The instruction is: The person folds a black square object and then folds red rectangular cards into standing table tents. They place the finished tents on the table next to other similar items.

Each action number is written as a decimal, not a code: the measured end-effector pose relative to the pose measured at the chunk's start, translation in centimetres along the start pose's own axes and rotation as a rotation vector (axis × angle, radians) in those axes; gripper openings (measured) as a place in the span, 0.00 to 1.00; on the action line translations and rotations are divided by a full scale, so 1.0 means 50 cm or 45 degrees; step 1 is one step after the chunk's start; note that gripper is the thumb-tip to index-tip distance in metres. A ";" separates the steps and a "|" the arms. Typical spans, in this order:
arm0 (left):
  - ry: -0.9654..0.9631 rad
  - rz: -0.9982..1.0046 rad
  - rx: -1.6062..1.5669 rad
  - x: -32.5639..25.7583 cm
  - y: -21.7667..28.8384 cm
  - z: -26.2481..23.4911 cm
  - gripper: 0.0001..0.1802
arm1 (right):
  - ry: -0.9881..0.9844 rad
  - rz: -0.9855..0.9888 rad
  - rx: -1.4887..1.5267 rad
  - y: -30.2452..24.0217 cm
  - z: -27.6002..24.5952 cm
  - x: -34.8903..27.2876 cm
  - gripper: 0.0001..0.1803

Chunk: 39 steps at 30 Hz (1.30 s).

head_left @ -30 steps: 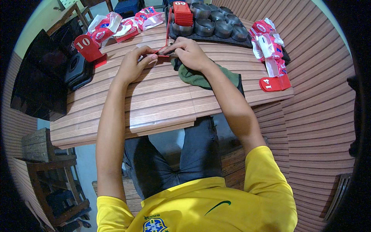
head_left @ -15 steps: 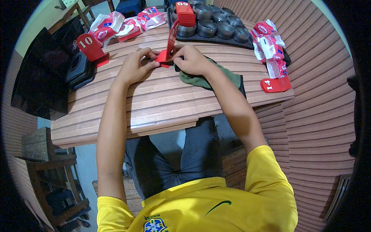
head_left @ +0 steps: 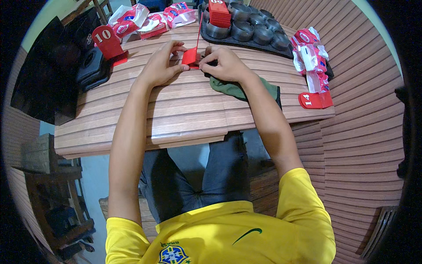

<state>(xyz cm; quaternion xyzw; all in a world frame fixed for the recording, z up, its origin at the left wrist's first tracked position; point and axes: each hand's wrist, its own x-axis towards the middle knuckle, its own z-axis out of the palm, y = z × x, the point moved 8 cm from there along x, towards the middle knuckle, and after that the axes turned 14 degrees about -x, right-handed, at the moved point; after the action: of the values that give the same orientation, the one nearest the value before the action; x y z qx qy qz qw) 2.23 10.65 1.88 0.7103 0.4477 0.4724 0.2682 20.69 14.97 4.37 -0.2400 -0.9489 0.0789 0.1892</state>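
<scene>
Both hands are at a red table number stand [head_left: 190, 56] on the wood-grain table. Its upright panel shows nearly edge-on as a thin line, and its base faces me. My left hand [head_left: 161, 65] grips the base's left side, with the thumb at the near edge and fingers curled beyond. At the right side, my right hand [head_left: 227, 64] has its thumb and fingers bent in around the stand's edge; its fingertips are partly hidden. A green cloth with dark edging [head_left: 231, 88] lies partly under my right wrist.
A black tray [head_left: 246, 44] carries dark round cups and a stack of red number stands [head_left: 219, 15]. Another red stand [head_left: 105, 42] rises at left beside black cases [head_left: 93, 68]. Tissue packs [head_left: 128, 20] line the back; more [head_left: 312, 53] lie right, near a flat red stand [head_left: 314, 100].
The stand has turned, so its panel is now seen almost edge-on and its base shows more. My right fingers have shifted toward the base's near right side. The view has also moved slightly.
</scene>
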 end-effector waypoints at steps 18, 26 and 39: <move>-0.063 -0.011 -0.157 0.008 -0.036 0.008 0.41 | 0.129 0.179 -0.176 0.053 0.007 0.015 0.20; -0.030 0.009 -0.096 -0.001 -0.018 0.004 0.41 | 0.058 -0.018 0.049 0.019 0.009 -0.001 0.16; 0.132 -0.042 -0.083 -0.006 0.007 -0.012 0.47 | 0.276 0.214 -0.084 0.059 -0.024 -0.007 0.16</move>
<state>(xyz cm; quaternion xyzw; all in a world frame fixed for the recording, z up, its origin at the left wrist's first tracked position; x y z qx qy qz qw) 1.78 10.21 2.28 0.6681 0.4571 0.5185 0.2754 22.70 17.46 4.64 -0.3318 -0.9015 0.0368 0.2753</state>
